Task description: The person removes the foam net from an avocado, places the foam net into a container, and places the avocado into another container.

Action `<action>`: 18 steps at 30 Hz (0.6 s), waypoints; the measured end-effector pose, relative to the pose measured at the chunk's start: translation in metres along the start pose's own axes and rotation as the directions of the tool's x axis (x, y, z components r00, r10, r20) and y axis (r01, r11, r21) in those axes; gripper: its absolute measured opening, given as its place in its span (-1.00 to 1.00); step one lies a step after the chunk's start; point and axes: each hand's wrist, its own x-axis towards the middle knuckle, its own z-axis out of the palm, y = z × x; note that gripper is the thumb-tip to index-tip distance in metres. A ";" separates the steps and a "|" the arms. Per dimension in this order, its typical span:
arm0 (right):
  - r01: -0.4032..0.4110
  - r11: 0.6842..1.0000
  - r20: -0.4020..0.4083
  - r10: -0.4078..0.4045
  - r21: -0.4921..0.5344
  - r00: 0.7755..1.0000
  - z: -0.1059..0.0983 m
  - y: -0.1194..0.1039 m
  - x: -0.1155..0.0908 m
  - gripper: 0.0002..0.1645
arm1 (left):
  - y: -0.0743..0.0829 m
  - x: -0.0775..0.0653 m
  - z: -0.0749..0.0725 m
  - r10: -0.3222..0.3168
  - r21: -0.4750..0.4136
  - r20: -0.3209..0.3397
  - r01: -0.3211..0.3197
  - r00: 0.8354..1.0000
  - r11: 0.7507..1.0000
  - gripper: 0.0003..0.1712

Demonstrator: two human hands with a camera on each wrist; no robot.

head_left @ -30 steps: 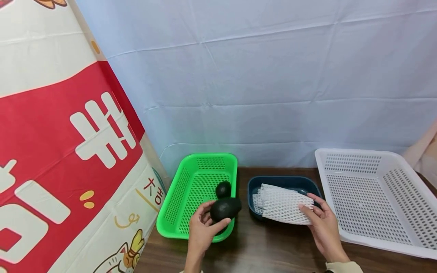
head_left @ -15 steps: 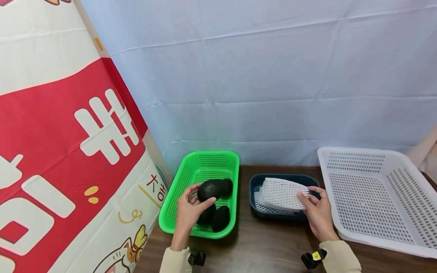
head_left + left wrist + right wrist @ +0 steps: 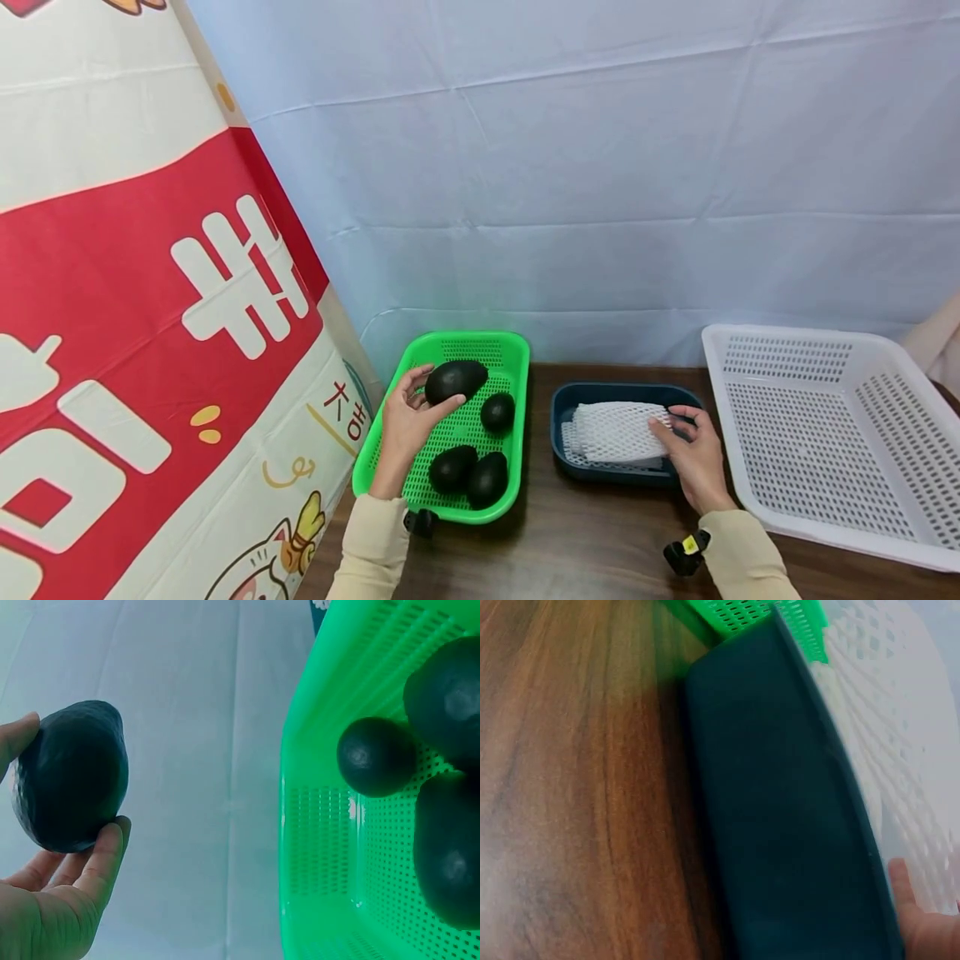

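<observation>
My left hand point(image 3: 407, 427) holds a dark avocado point(image 3: 456, 382) between thumb and fingers, raised over the green basket point(image 3: 461, 435). Three more dark avocados lie in that basket: one point(image 3: 497, 413) on the right side, and a pair point(image 3: 453, 469) near the front. In the left wrist view the gripped avocado point(image 3: 75, 780) is lifted apart from the basket. My right hand point(image 3: 696, 457) pinches the right end of white foam fruit nets point(image 3: 621, 432) at the dark blue tray point(image 3: 630, 477). How many nets it grips, I cannot tell.
A large white basket point(image 3: 810, 442) stands right of the tray. All the containers rest on a brown wooden table point(image 3: 570, 542). A pale cloth point(image 3: 585, 167) hangs behind, and a red and white printed cloth point(image 3: 97, 275) hangs at the left.
My left hand has moved left and up with the avocado, uncovering the others in the basket. My right hand has lowered the foam nets toward the tray.
</observation>
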 end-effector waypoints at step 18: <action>0.261 0.918 0.106 -0.240 -0.300 0.965 0.007 -0.070 -0.039 -0.48 | -0.035 0.067 -0.002 -0.172 0.169 -0.002 0.170 0.985 0.971 -0.33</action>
